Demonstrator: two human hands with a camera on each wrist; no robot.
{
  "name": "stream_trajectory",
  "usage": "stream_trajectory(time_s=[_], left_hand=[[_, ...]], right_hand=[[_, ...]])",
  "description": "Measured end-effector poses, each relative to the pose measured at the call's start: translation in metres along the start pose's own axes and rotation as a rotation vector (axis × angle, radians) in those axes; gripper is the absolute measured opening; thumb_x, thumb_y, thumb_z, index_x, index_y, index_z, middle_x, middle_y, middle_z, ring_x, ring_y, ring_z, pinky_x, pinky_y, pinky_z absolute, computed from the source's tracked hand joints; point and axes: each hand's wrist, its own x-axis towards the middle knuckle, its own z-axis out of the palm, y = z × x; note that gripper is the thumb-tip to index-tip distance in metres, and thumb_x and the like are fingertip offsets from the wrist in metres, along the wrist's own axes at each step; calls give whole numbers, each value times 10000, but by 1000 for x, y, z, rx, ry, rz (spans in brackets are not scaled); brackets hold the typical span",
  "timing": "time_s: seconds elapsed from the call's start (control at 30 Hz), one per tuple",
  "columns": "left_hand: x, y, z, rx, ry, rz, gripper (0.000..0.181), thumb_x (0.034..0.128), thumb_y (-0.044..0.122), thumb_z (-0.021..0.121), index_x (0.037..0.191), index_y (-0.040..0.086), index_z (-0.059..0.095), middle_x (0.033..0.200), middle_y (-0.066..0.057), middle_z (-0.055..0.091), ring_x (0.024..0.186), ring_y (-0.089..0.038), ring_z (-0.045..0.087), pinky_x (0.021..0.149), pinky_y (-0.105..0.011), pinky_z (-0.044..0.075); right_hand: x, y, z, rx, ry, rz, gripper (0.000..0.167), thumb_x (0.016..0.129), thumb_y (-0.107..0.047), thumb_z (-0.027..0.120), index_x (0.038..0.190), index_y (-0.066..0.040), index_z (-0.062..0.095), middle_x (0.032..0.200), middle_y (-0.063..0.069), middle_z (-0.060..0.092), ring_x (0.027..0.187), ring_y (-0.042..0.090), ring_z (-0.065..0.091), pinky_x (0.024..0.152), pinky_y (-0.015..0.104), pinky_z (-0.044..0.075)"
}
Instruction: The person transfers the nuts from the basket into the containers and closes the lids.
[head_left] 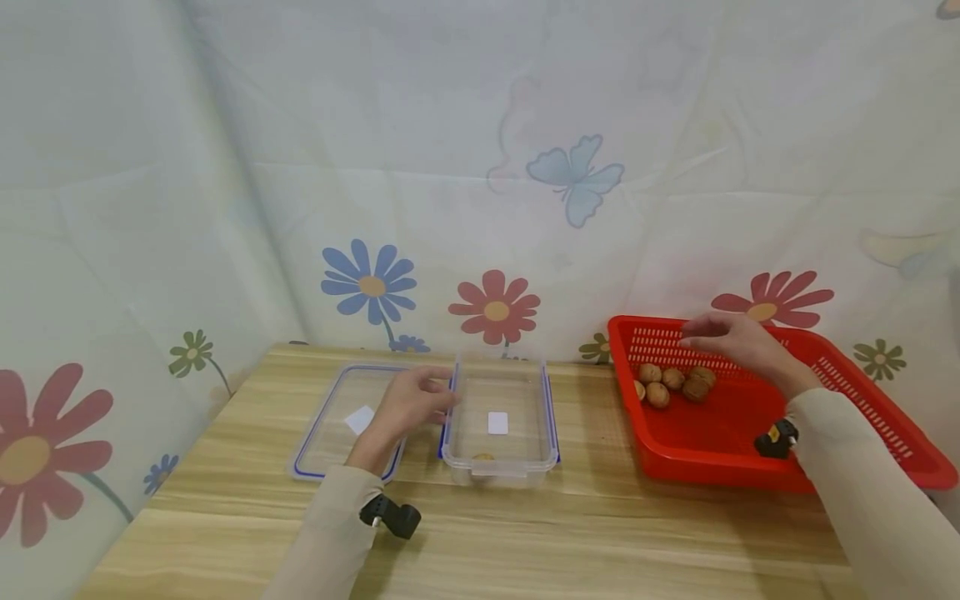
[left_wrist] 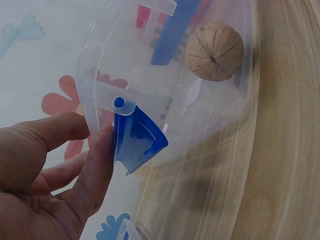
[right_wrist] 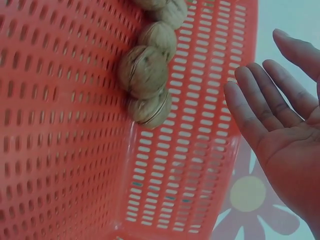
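Observation:
My left hand (head_left: pixel 416 402) is at the left side of a clear plastic container (head_left: pixel 498 471), its fingers bent loosely. In the left wrist view, a fingertip of that hand (left_wrist: pixel 65 165) touches the container's blue latch (left_wrist: pixel 137 140). One walnut (left_wrist: pixel 215 51) lies inside the container. Over the red basket (head_left: pixel 720 462) my right hand (head_left: pixel 738 340) is raised with nothing in it. Its fingers (right_wrist: pixel 265 95) extend apart from the thumb in the right wrist view. Several walnuts (head_left: pixel 672 380) lie at the basket's left end, left of this hand.
A clear lid with a blue seal (head_left: pixel 318 454) and a white label lies on the wooden table (head_left: pixel 487 542), left of the container. A light curtain (head_left: pixel 450 125) with printed flowers and a butterfly hangs behind the table. Both wrists wear small black cameras.

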Motion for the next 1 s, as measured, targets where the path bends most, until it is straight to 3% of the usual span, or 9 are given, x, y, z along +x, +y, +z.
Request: stream_trajectory(time_s=[0.37, 1.0], left_hand=[[-2, 2, 0, -12, -6, 8, 468, 943, -29, 753, 1389, -78, 622, 1065, -223, 732, 805, -280, 748, 718, -361, 674], [-1, 2, 0, 16, 3, 2, 471, 947, -17, 755, 1397, -64, 623, 1050, -200, 738, 796, -264, 750, 722, -366, 674]], right_hand=[[3, 21, -3, -37, -19, 24, 461, 1029, -194, 725, 1407, 52, 627, 1378, 292, 633, 1165, 427, 631, 1021, 605, 562], [7, 29, -4, -67, -114, 106, 488, 1009, -164, 731, 1411, 83, 604, 1372, 324, 618, 1147, 445, 628, 1022, 624, 559]])
